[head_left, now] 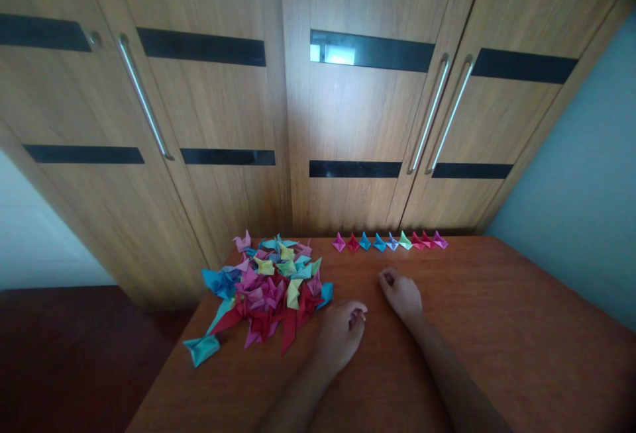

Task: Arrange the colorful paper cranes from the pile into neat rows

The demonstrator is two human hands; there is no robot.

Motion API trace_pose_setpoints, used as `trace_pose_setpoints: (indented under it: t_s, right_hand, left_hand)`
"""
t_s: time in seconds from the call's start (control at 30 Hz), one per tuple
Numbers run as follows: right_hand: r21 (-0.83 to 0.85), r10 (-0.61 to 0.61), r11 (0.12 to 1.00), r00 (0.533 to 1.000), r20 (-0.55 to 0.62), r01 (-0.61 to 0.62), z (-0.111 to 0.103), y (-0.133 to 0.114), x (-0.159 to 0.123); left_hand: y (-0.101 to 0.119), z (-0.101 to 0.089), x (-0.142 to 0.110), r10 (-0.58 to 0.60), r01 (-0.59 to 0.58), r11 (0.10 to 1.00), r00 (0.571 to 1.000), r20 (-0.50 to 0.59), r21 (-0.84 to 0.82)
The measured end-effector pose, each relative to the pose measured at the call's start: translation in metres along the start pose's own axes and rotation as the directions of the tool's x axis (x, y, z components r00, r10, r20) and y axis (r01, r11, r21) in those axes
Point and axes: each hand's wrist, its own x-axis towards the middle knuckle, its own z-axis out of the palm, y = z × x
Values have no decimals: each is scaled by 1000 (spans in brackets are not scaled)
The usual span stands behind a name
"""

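My left hand (pixel 342 332) rests on the wooden table with its fingers curled in and nothing visible in them. Just left of it lies a heap of folded paper cranes (pixel 265 292) in pink, red, blue, teal and yellow. My right hand (pixel 403 295) is also loosely closed on the tabletop, with no object showing in it. Beyond that hand, a row of small folded paper pieces (pixel 379 242) in pink, red, blue, violet and pale green stands along the back edge. A teal folded paper piece (pixel 201 349) lies apart at the heap's front left.
The brown table (pixel 497 327) has its left edge close to the heap. Behind it rises a wooden wardrobe (pixel 348 115) with metal handles and dark strips. A pale blue wall (pixel 581 208) is at the right, and dark floor (pixel 74 367) shows at the left.
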Motion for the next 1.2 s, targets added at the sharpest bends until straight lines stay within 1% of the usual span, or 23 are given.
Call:
trace_pose_setpoints:
  t_s: [0.1, 0.23, 0.33, 0.43, 0.5, 0.6, 0.83, 0.9, 0.97, 1.03, 1.1, 1.13, 1.2]
  right_hand:
    - [7, -77, 997, 997, 10, 77, 1, -5, -5]
    - [131, -51, 990, 999, -15, 53, 0, 2, -2]
    - [184, -41, 982, 999, -24, 45, 0, 5, 1]
    - [216, -51, 975, 998, -28, 56, 1, 6, 1]
    - [221, -65, 973, 998, -22, 68, 1, 6, 0]
    - [216, -90, 972, 996, -12, 90, 0, 6, -1]
    - [207, -105, 973, 994, -10, 104, -1, 3, -3]
    - [225, -105, 969, 994, -4, 104, -2, 3, -3]
    - [280, -103, 955, 995, 7, 97, -1, 4, -2]
    - [370, -93, 926, 995, 21, 78, -1, 4, -2]
    - [481, -74, 876, 997, 33, 49, -2, 2, -3]
    - [542, -69, 840, 997, 43, 35, -4, 0, -4]
    - [666, -93, 746, 991, 94, 7, -9, -9, -9]
  left_hand:
    - [8, -15, -8, -4, 10, 988, 999, -42, 153]
    - [12, -49, -21, 3, 36, 911, 995, -95, 411]
    - [4, -73, -32, -22, 99, 824, 989, -143, 558]
    - [-9, -86, -44, -43, 136, 760, 986, -160, 635]
    - [-18, -87, -49, -38, 128, 745, 988, -151, 655]
    - [-25, -84, -53, -40, 129, 730, 988, -146, 671]
    - [-29, -81, -51, -60, 134, 711, 990, -131, 690]
    - [-33, -82, -52, -19, 126, 725, 987, -163, 677]
    - [-39, -82, -53, 58, 106, 756, 972, -227, 646]
    - [-44, -81, -53, 142, 75, 799, 941, -308, 596]
    - [-45, -80, -52, 202, 31, 845, 906, -372, 533]
    - [-44, -79, -51, 220, 5, 867, 894, -390, 499]
    - [-39, -76, -48, 234, -44, 903, 885, -402, 427]
